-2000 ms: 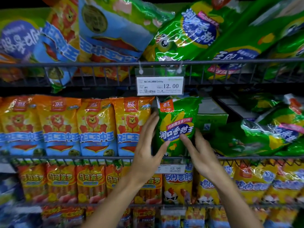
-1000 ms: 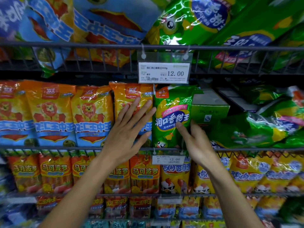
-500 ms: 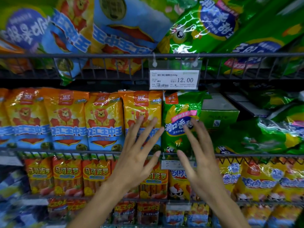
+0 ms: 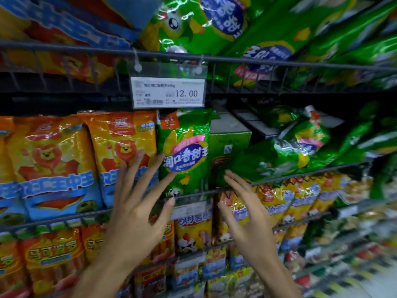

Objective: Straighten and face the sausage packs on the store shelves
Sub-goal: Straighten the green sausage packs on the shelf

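On the wire shelf [image 4: 64,218], the green pack [image 4: 184,147] above both splayed, empty hands, left hand [image 4: 137,214] and right hand [image 4: 247,214], stands faced; slumped green packs [image 4: 285,151] right of them remain.

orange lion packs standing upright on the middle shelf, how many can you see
2 in full: one at the left, one beside the green pack. A third is cut off by the left frame edge; more may be hidden.

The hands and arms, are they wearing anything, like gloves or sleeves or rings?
No. The left hand and right hand are bare, with no gloves, rings or watch that I can see. Both forearms are bare down to the bottom of the picture, so no sleeves show. The nails look short and plain.
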A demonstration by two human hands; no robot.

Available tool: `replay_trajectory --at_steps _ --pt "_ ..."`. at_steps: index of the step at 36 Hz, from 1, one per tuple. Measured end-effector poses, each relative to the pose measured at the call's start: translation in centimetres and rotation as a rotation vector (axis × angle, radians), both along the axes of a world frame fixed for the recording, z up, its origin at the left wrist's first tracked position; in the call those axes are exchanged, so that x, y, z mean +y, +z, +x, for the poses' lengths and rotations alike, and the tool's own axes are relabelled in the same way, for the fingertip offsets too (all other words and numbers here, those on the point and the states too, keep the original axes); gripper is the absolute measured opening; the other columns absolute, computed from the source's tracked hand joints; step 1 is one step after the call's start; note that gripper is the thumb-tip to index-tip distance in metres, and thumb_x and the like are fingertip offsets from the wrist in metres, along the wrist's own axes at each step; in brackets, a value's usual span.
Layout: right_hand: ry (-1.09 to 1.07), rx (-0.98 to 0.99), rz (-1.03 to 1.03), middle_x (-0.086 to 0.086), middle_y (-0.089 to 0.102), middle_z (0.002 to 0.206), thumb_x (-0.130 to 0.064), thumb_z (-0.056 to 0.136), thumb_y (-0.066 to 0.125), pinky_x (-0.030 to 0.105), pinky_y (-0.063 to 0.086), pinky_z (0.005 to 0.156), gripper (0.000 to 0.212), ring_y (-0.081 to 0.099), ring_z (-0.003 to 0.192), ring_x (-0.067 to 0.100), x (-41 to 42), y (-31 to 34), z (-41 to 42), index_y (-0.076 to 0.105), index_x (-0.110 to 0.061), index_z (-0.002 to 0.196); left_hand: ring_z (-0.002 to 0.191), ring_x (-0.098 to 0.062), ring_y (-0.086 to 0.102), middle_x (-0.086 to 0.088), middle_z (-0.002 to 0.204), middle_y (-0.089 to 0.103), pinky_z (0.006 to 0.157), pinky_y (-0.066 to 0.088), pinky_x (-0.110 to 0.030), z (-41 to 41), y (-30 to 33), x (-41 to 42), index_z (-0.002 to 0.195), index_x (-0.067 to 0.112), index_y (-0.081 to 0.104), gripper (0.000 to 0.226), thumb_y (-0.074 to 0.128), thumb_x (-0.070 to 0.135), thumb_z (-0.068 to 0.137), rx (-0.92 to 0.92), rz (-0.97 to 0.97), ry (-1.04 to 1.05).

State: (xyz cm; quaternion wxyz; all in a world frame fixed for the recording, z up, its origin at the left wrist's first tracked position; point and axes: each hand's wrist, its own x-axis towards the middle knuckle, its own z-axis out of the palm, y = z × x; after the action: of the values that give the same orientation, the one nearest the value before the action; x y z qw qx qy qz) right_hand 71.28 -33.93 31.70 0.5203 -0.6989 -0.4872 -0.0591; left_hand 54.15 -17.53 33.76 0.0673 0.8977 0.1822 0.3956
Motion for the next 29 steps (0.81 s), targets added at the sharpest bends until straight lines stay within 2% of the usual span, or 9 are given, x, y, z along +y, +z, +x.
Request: replay_trajectory --at_steps 5,10,12,16,18,21,24,27,29 --pt "-0.150 0.078 0.023 -0.026 0.055 0.140 -0.020 0.099 0.065 0.018 0.041 0.107 0.043 0.047 0.137 0.000 -4.1 -1.4 1.7 0.057 -0.033 0.139 0.149 -0.024 0.035 0.002 0.150 0.052 0.123 0.029 -0.045 1.5 -1.1 -1.7 0.127 0.015 0.070 0.035 0.056 0.030 0.098 -0.153 -0.032 -0.126" --pt "-0.233 0.195 0.079 -0.024 0.058 0.138 -0.033 0.095 0.065 0.023 0.049 0.101 0.044 0.055 0.129 0.002 -6.2 -1.7 4.7 0.056 -0.040 0.138 0.140 -0.010 0.047 0.017 0.144 0.055 0.115 0.038 -0.031 3.3 -1.2 -4.5 0.131 0.030 0.065 0.031 0.058 0.032 0.101 -0.114 -0.180 -0.288" --pt "-0.203 0.284 0.100 -0.028 0.057 0.136 -0.035 0.093 0.066 0.028 0.049 0.103 0.051 0.055 0.128 0.000 -6.5 -1.4 6.1 0.052 -0.038 0.142 0.140 -0.001 0.044 0.028 0.146 0.049 0.113 0.037 -0.025 4.1 -0.6 -5.3 0.138 0.042 0.058 0.035 0.060 0.038 0.103 -0.065 -0.256 -0.272" --pt "-0.088 0.335 0.130 -0.025 0.057 0.136 -0.038 0.090 0.064 0.026 0.048 0.106 0.060 0.055 0.129 0.001 -6.7 -0.1 8.7 0.046 -0.034 0.148 0.140 0.020 0.025 0.047 0.149 0.027 0.107 0.017 0.003 6.8 1.2 -7.1 0.146 0.061 0.034 0.060 0.060 0.048 0.094 0.001 -0.387 -0.190" --pt "-0.034 0.356 0.118 -0.024 0.061 0.130 -0.040 0.088 0.065 0.022 0.049 0.102 0.062 0.057 0.124 -0.001 -6.6 0.5 10.0 0.044 -0.036 0.146 0.142 0.022 0.016 0.053 0.150 0.011 0.110 0.012 0.000 8.7 1.8 -8.0 0.147 0.071 0.014 0.075 0.061 0.054 0.090 0.063 -0.445 -0.146" --pt "0.026 0.349 0.097 -0.024 0.068 0.114 -0.033 0.090 0.070 0.016 0.051 0.093 0.058 0.063 0.112 -0.003 -6.3 1.0 11.6 0.047 -0.027 0.143 0.149 0.011 0.013 0.058 0.143 -0.003 0.121 0.018 -0.024 11.3 2.2 -9.0 0.139 0.079 -0.003 0.092 0.069 0.057 0.085 0.088 -0.513 -0.072" --pt "0.085 0.358 0.051 -0.018 0.071 0.104 -0.035 0.090 0.071 0.018 0.052 0.089 0.050 0.065 0.104 -0.001 -5.8 1.6 12.3 0.055 -0.017 0.134 0.138 0.020 0.014 0.064 0.129 -0.002 0.113 0.020 -0.013 13.2 2.8 -9.7 0.122 0.089 -0.006 0.093 0.071 0.060 0.079 0.078 -0.543 -0.011" --pt "0.139 0.315 0.034 -0.020 0.072 0.098 -0.030 0.092 0.071 0.034 0.056 0.089 0.035 0.068 0.100 0.004 -5.5 2.0 12.6 0.064 -0.011 0.121 0.124 0.026 0.008 0.056 0.125 -0.002 0.105 0.013 -0.001 14.8 2.9 -9.6 0.126 0.073 -0.001 0.091 0.075 0.055 0.079 0.060 -0.543 0.049" --pt "0.171 0.311 0.054 -0.021 0.071 0.099 -0.026 0.093 0.073 0.035 0.056 0.089 0.031 0.068 0.101 0.004 -5.3 2.3 12.5 0.065 -0.016 0.122 0.137 0.015 0.020 0.042 0.145 0.020 0.116 0.024 -0.016 15.3 3.2 -9.2 0.146 0.053 0.020 0.092 0.081 0.056 0.076 0.010 -0.578 0.065"
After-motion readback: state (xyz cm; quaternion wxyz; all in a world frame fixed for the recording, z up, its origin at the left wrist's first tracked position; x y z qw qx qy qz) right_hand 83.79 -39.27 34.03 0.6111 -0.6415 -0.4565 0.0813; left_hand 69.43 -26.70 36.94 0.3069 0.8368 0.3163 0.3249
